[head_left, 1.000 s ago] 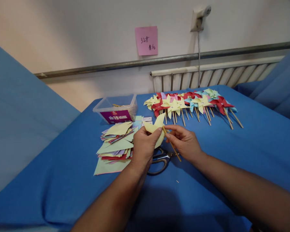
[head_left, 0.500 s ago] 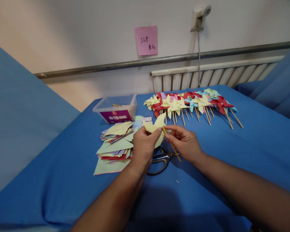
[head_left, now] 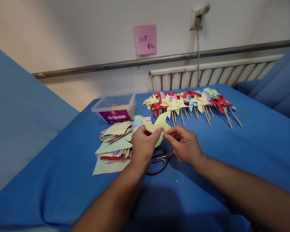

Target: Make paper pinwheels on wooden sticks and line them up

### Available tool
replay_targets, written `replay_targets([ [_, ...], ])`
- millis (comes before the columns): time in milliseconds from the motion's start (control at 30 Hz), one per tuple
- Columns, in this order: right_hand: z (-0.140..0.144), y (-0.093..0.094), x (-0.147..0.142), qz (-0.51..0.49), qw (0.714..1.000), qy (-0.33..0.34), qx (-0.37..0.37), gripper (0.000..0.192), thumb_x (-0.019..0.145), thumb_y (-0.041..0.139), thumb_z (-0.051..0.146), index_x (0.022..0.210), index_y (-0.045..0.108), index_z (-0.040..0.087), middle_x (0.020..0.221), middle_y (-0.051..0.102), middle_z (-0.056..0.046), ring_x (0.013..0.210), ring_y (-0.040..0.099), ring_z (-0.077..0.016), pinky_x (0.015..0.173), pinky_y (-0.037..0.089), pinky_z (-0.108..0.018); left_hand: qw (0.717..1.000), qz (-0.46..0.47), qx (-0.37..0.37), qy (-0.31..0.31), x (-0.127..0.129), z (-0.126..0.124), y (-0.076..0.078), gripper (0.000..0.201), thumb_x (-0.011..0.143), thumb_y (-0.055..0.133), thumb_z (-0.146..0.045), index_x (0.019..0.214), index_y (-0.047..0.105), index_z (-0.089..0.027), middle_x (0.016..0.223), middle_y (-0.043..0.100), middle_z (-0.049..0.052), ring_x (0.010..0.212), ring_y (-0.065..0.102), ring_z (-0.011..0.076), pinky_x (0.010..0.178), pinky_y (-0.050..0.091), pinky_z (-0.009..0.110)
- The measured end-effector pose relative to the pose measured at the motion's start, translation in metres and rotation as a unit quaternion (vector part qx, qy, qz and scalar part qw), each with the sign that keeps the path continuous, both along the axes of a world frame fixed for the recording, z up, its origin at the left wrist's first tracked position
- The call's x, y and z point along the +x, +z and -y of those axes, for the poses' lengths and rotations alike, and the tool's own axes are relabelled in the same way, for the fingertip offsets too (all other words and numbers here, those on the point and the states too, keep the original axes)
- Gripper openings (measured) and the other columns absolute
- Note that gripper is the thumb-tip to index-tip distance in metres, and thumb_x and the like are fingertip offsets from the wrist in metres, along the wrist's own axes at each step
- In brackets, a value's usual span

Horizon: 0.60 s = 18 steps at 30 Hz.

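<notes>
A pale yellow paper pinwheel (head_left: 162, 120) is pinched in my left hand (head_left: 144, 141), with the thumb over its middle. My right hand (head_left: 184, 142) is closed on a thin wooden stick (head_left: 178, 156), whose upper end lies against the back of the pinwheel near my left thumb. The join between stick and paper is partly hidden by my fingers. Scissors with dark handles (head_left: 159, 165) lie on the table beneath both hands. Just left of my left hand are stacks of coloured paper (head_left: 113, 151), green, yellow, red and purple.
A clear plastic box (head_left: 114, 109) with a purple label holds sticks. Finished pinwheels (head_left: 200, 102) in several colours lie at the back right. Blue cloth covers the table (head_left: 232, 161). Behind stand a radiator (head_left: 217, 71) and a wall pipe (head_left: 106, 66).
My right fingers have shifted slightly along the stick, and its upper end is now more covered. The pinwheel stays in my left hand. The view has moved a little.
</notes>
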State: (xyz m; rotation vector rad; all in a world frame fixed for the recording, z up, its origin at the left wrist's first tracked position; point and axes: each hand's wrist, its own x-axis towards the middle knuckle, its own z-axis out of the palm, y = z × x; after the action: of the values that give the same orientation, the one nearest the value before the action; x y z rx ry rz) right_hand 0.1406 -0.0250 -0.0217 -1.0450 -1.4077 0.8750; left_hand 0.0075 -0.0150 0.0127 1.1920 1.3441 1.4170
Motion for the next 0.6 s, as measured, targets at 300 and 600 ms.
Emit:
replay_targets([
  [300,-0.0035,-0.0014,0.0001,0.045,0.999,-0.009,-0.001,0.013,0.082,0.062,0.031,0.075,0.057,0.021,0.065,0.063,0.002,0.055,0.056,-0.0112,0.052,0.042,-0.023,0.999,-0.040,0.021,0.011,-0.0010,-0.0023,-0.0027,0.036,0.061,0.079,-0.034,0.089,0.069,-0.013,0.081,0.071,0.005,0.068,0.064,0.0182,0.061,0.048,0.027],
  [600,-0.0046,-0.0032,-0.0022,0.060,0.998,-0.011,-0.007,0.016,0.082,0.061,0.031,0.072,0.054,0.021,0.061,0.059,0.004,0.052,0.052,-0.0103,0.050,0.039,-0.022,0.999,-0.037,0.025,0.012,-0.0002,-0.0021,-0.0037,0.031,0.061,0.078,-0.030,0.085,0.068,-0.013,0.076,0.070,0.003,0.066,0.063,0.0162,0.060,0.047,0.026],
])
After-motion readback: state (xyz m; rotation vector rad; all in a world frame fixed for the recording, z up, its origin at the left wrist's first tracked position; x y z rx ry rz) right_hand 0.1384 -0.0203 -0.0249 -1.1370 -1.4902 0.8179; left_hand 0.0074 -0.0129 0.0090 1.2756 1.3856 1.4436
